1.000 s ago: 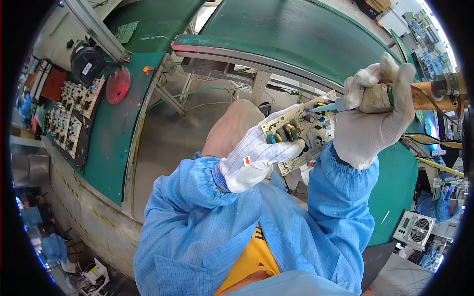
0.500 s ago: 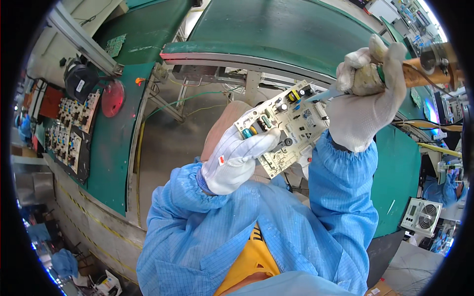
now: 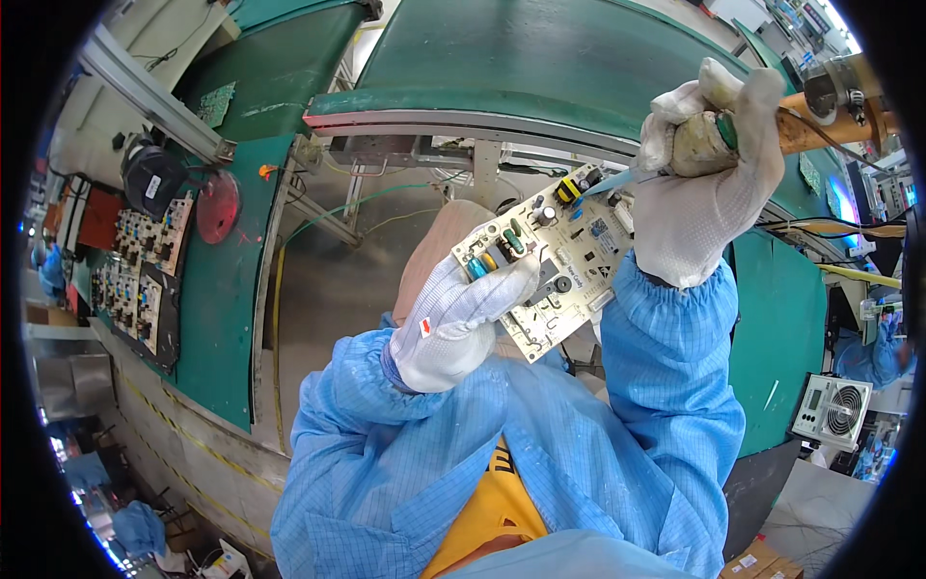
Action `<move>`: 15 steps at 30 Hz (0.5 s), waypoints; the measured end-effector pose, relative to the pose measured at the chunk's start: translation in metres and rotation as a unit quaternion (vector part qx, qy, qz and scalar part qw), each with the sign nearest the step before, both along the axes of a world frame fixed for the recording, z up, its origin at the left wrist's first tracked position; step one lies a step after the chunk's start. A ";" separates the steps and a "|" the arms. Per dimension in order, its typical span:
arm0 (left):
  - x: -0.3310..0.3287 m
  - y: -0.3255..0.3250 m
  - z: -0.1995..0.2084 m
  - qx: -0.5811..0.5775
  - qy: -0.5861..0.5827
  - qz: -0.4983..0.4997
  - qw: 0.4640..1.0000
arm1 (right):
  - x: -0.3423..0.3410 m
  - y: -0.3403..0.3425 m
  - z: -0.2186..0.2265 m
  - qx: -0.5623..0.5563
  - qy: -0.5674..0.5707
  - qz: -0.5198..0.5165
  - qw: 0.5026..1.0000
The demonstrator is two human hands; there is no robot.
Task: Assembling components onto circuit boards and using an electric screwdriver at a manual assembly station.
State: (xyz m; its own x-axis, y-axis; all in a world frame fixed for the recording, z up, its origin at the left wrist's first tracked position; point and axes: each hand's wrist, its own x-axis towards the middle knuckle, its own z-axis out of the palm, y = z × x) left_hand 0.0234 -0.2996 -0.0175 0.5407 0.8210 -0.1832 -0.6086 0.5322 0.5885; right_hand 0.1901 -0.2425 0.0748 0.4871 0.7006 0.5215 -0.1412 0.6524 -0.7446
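My left hand [image 3: 451,326], in a white glove, is closed on the near-left edge of a cream circuit board [image 3: 577,253], with the thumb on top. The board is tilted in front of my chest and carries capacitors, green and blue coils and a yellow-and-black transformer [image 3: 576,185]. My gloved right hand [image 3: 704,198] is wrapped round the stained, bulky body of a dispensing gun [image 3: 701,147]. Its pale tapered nozzle [image 3: 622,180] points down-left, with the tip beside the transformer at the board's far edge. Whether the tip touches the board, I cannot tell.
A green conveyor belt [image 3: 540,58] runs across the far side. On the left bench [image 3: 227,318], several populated boards [image 3: 135,280] lie near a red disc [image 3: 218,207]. An orange-brown tube [image 3: 801,125] reaches my right hand. A white fan unit [image 3: 831,412] stands at right.
The board has shifted slightly left and down with my left hand. My right hand and the nozzle have moved a little left and up, with the tip still near the transformer.
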 end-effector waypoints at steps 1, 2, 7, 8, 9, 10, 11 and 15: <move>0.000 0.000 -0.001 0.014 0.001 0.005 1.000 | -0.001 0.001 0.000 0.004 0.020 0.001 1.000; 0.000 0.000 0.000 0.014 0.001 0.006 1.000 | -0.001 0.002 0.000 0.008 0.040 0.002 0.999; -0.010 0.000 -0.017 0.224 0.125 0.061 0.965 | 0.010 0.004 -0.006 0.021 0.016 0.030 0.999; -0.014 0.001 -0.025 0.283 0.164 0.065 0.943 | 0.014 0.004 -0.007 0.024 0.011 0.036 0.999; -0.018 0.002 -0.031 0.341 0.203 0.068 0.915 | 0.017 0.004 -0.009 0.028 0.005 0.042 0.999; -0.020 0.002 -0.034 0.397 0.240 0.071 0.883 | 0.020 0.005 -0.010 0.031 -0.001 0.048 0.998; -0.022 0.003 -0.034 0.397 0.239 0.072 0.883 | 0.021 0.005 -0.012 0.035 -0.008 0.054 0.998; -0.023 0.004 -0.025 0.408 0.247 0.081 0.875 | 0.023 0.008 -0.016 0.005 0.037 0.073 0.997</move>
State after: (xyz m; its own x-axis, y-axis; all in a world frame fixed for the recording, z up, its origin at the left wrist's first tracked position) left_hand 0.0005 -0.2955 -0.0428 0.4249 0.8465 0.3208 -0.2016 -0.2570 0.9451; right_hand 0.2136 -0.2349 0.0584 0.4180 0.7615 0.4954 -0.2883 0.6283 -0.7226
